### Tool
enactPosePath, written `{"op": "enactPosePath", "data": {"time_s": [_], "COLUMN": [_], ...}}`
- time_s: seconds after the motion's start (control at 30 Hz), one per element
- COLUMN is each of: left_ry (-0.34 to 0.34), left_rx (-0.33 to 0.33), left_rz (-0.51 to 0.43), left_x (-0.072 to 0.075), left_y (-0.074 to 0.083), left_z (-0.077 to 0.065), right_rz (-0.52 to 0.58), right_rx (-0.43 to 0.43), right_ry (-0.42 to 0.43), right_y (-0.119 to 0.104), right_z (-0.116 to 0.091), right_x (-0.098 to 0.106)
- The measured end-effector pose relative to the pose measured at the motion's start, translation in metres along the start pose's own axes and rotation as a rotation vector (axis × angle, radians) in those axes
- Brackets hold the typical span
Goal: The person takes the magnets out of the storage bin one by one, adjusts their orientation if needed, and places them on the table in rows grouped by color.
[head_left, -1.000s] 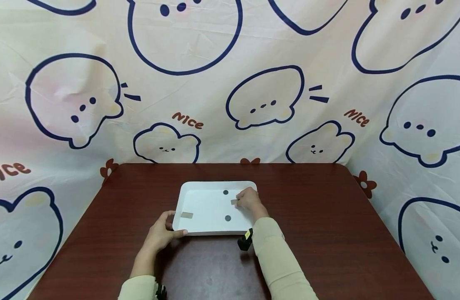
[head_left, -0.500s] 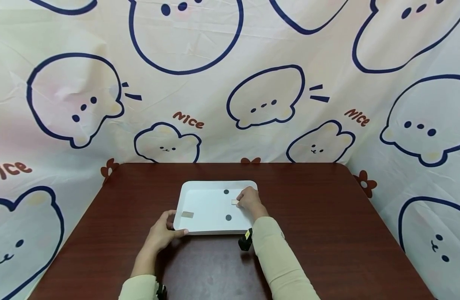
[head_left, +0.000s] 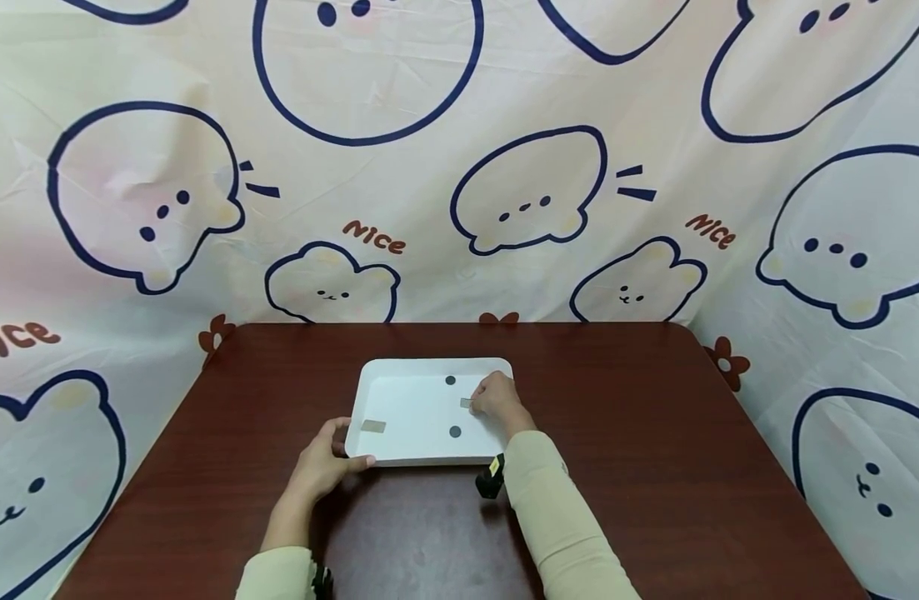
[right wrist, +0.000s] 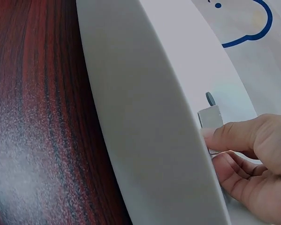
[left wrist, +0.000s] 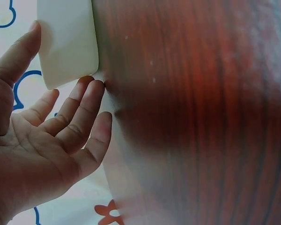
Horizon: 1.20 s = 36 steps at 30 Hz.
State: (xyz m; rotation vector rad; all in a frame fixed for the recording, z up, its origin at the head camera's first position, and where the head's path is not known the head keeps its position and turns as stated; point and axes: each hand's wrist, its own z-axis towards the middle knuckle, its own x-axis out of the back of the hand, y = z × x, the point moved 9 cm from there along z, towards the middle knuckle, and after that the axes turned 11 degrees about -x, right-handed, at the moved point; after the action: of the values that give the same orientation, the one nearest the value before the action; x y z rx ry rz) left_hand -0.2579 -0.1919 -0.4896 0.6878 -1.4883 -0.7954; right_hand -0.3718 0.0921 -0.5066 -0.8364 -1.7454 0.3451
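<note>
At far L, a white backdrop (head_left: 24,275) w/ navy bear drawings (head_left: 69,475) & red-brown lettering (head_left: 18,337) runs along the table (head_left: 624,433), dark reddish wood. Next is the L hand (head_left: 318,468), coming out of a pale L sleeve (head_left: 275,575) w/ a blk strap (head_left: 322,582) at the wrist. Its thumb & fingers are spread apart, touching the near L corner of the tray (head_left: 414,400): thumb at the front edge, fingertips at the L end. Tray's white, shallow, on the table abt the middle. Inside, toward its L end near the front, is a grey-brown patch (head_left: 372,426). Further R, well apart from it: a dark far disc (head_left: 450,380) & near disc (head_left: 455,432). Just R of those, btwn them front to back, is a grey piece (head_left: 465,402), over the tray's R half. R hand (head_left: 496,402) has it pinched btwn thumb & fingers. Can't tell if it touches the tray floor. R sleeve (head_left: 556,517) is pale too, w/ a blk & yellow device (head_left: 491,478) at the cuff. Far R: more backdrop, w/ a red-brown flower (head_left: 726,365) by the table edge.
</note>
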Motion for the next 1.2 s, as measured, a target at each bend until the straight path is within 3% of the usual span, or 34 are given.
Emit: {"op": "enactPosePath", "data": {"time_s": [0.47,0.67,1.2], "left_ry": [-0.001,-0.012,-0.083], "left_rx": [-0.007,-0.038,-0.096], "left_rz": [0.02,0.058,0.189], "left_x": [-0.004,-0.005,0.0], "left_y": [0.001,0.004,0.011], "left_z": [0.002,0.004,0.003], "right_rz": [0.197,0.247,0.235], "right_rx": [0.09,0.132,0.192], "right_ry": [-0.1,-0.065,-0.107], "right_y": [0.0,-0.005,-0.013], "right_z": [-0.011,-0.017,-0.022], "right_x": [0.003,0.018,0.019]}}
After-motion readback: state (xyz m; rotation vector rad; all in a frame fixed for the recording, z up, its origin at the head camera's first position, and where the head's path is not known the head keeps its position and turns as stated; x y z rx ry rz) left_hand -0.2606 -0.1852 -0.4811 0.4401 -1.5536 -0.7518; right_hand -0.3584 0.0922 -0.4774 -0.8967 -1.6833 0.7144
